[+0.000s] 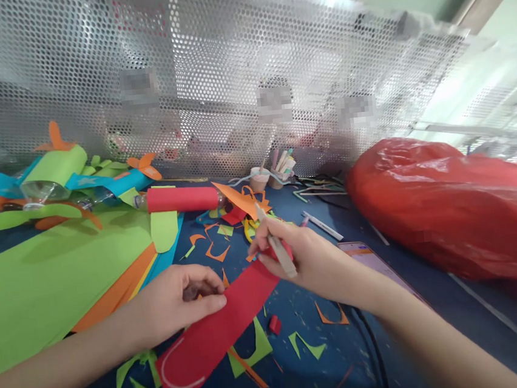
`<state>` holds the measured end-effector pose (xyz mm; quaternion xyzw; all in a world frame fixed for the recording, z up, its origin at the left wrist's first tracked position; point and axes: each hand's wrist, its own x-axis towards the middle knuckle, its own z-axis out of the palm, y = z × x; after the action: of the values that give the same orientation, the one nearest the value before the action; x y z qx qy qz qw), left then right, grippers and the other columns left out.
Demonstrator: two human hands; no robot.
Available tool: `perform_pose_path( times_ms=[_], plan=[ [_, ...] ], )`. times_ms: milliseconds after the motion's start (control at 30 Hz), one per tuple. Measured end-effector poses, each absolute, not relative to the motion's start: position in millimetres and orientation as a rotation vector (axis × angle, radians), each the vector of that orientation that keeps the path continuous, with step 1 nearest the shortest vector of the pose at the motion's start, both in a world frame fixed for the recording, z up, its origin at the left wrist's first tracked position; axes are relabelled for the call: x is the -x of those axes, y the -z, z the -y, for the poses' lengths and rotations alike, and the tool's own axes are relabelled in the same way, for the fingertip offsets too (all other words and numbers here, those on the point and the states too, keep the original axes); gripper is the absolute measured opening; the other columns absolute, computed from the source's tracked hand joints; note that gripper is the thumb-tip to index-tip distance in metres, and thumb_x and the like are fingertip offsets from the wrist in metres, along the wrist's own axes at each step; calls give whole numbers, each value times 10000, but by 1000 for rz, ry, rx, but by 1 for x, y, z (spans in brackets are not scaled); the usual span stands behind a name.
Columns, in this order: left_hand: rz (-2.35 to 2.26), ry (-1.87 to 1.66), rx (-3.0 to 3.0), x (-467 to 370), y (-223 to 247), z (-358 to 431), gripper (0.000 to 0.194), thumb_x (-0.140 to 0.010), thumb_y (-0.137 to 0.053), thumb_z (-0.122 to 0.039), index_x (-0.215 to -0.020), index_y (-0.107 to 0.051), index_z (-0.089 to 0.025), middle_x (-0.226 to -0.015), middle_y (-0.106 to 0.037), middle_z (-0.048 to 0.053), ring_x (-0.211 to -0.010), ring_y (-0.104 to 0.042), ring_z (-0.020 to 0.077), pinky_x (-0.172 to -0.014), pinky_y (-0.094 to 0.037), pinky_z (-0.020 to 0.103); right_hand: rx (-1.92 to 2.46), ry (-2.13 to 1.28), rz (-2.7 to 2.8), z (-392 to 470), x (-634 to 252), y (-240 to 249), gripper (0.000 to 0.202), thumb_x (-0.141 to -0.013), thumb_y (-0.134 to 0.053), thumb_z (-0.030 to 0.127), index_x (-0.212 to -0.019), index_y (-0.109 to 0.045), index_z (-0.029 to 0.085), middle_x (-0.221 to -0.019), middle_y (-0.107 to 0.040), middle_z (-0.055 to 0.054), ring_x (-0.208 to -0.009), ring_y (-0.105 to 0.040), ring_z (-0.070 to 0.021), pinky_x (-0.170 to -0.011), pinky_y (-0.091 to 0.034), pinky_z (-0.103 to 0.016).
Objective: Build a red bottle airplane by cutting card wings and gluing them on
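- From where I stand, the left hand is left of centre, half curled with a gap between thumb and fingers, its thumb tip lying over the upper edge of a red paper strip.
- That strip slants across the lower middle of the frame, a white curved line marked near its lower-left end.
- The right hand, at the centre, is closed around a pale pen-shaped tool just above the strip's upper end.
- Green offcuts and orange scraps litter the blue bench around the strip.
- Large green sheets fill the left; above them lies a red-wrapped bottle.
- A phone lies beyond the right forearm, near a bulging red plastic bag.
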<state>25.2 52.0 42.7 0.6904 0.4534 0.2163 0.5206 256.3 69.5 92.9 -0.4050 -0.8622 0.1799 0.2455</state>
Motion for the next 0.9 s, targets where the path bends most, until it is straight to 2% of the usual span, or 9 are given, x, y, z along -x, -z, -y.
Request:
perform_pose_path(
  times_ms=[100, 167, 233, 300, 367, 433, 567, 800, 900],
  plan=[
    [-1091, -557, -1464, -26, -36, -55, 213, -774, -594, -397, -806, -551, -190, -594, -490, -71, -506, -432, 80, -472, -310, 184, 1180, -214, 2125, -76, -253, -85, 186, -775, -576, 198, -888, -434, 240, -968, -619, -57, -851, -588, -223, -738, -429, -343],
    [-1134, -588, -1368, -28, -36, -56, 257, -779, -581, -439, -836, -516, -197, -556, -441, -89, -438, -353, 64, -419, -248, 176, 1280, -180, 2032, -79, -251, -77, 171, -806, -563, 260, -864, -404, 237, -884, -616, -55, -746, -590, -211, -672, -427, -339],
    [-1159, -611, -1330, -29, -38, -54, 283, -785, -573, -464, -857, -490, -203, -532, -403, -103, -409, -296, 56, -401, -198, 174, 1346, -335, 2032, -82, -248, -66, 176, -827, -546, 302, -817, -381, 240, -729, -589, -10, -606, -570, -180, -586, -418, -313],
    [-1166, -619, -1332, -31, -40, -52, 283, -784, -580, -458, -856, -476, -205, -531, -404, -107, -404, -277, 51, -405, -178, 175, 1269, -616, 2001, -82, -243, -56, 193, -832, -542, 312, -799, -364, 244, -703, -586, 13, -584, -589, -164, -568, -440, -297],
    [-1148, -593, -1366, -31, -40, -49, 262, -776, -594, -433, -829, -484, -201, -534, -428, -102, -408, -308, 53, -413, -189, 175, 1139, -864, 1929, -81, -237, -48, 202, -820, -548, 266, -817, -348, 248, -819, -627, -3, -635, -629, -152, -601, -478, -292],
    [-1104, -538, -1437, -31, -38, -47, 230, -771, -597, -409, -805, -519, -195, -546, -493, -79, -441, -406, 74, -432, -244, 181, 1052, -1004, 1883, -80, -231, -42, 224, -795, -563, 217, -828, -343, 250, -909, -636, -17, -708, -655, -152, -645, -502, -294],
    [-1081, -465, -1605, -29, -32, -45, 200, -793, -551, -384, -786, -585, -187, -644, -625, -16, -621, -586, 162, -521, -356, 220, 1043, -1166, 1834, -80, -227, -32, 267, -757, -598, 184, -820, -347, 248, -910, -641, -7, -736, -666, -156, -628, -516, -284],
    [-1146, -364, -1752, -27, -27, -51, 185, -838, -488, -334, -826, -580, -174, -698, -651, -8, -676, -622, 177, -542, -373, 228, 1121, -1293, 1716, -84, -227, -20, 302, -717, -644, 239, -799, -354, 238, -826, -605, 20, -640, -600, -121, -628, -499, -281],
    [-1308, -368, -1940, -27, -29, -49, 183, -848, -492, -351, -785, -559, -193, -683, -662, -10, -660, -634, 182, -559, -413, 245, 1133, -1248, 1792, -84, -227, -18, 289, -726, -627, 209, -806, -351, 237, -818, -578, 28, -621, -577, -117, -613, -477, -271]
  ],
)
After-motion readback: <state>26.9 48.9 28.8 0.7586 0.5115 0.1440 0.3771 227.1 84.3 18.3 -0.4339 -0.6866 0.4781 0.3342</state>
